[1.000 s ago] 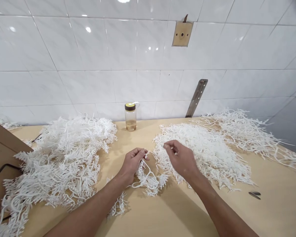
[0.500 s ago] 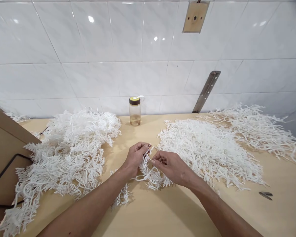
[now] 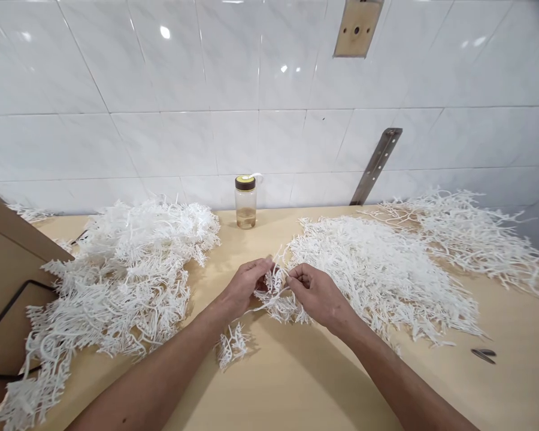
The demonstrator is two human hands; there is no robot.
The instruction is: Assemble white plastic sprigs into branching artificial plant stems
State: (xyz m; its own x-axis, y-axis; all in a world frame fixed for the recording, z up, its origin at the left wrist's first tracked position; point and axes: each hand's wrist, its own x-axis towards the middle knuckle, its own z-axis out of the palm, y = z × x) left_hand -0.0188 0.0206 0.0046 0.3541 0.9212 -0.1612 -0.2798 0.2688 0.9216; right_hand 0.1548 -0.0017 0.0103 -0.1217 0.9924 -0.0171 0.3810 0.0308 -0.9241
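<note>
Over the middle of the table, my left hand (image 3: 246, 286) pinches a white branching plastic strand (image 3: 278, 286), with thumb and forefinger closed at its upper part. Close by on the right, my right hand (image 3: 317, 293) has its fingertips closed on the same strand's side twigs. Frayed white tufts hang below and between the two hands. A short loose tuft of white twigs (image 3: 232, 346) lies beside my left forearm. A large heap of similar white strands (image 3: 377, 269) lies just right of my right hand. What the left hand's inner fingers do is hidden.
Another bushy white pile (image 3: 130, 275) covers the left side, beside a brown box (image 3: 9, 257). Sparser strands (image 3: 471, 233) lie at the far right. A water bottle (image 3: 245, 203) stands at the back. Small metal snips (image 3: 483, 355) rest near the right. A metal bracket (image 3: 377, 167) leans against the tiled wall.
Both hands have shifted slightly, the right one up and to the right. The held strand has risen a little, and its lower tufts have moved up.
</note>
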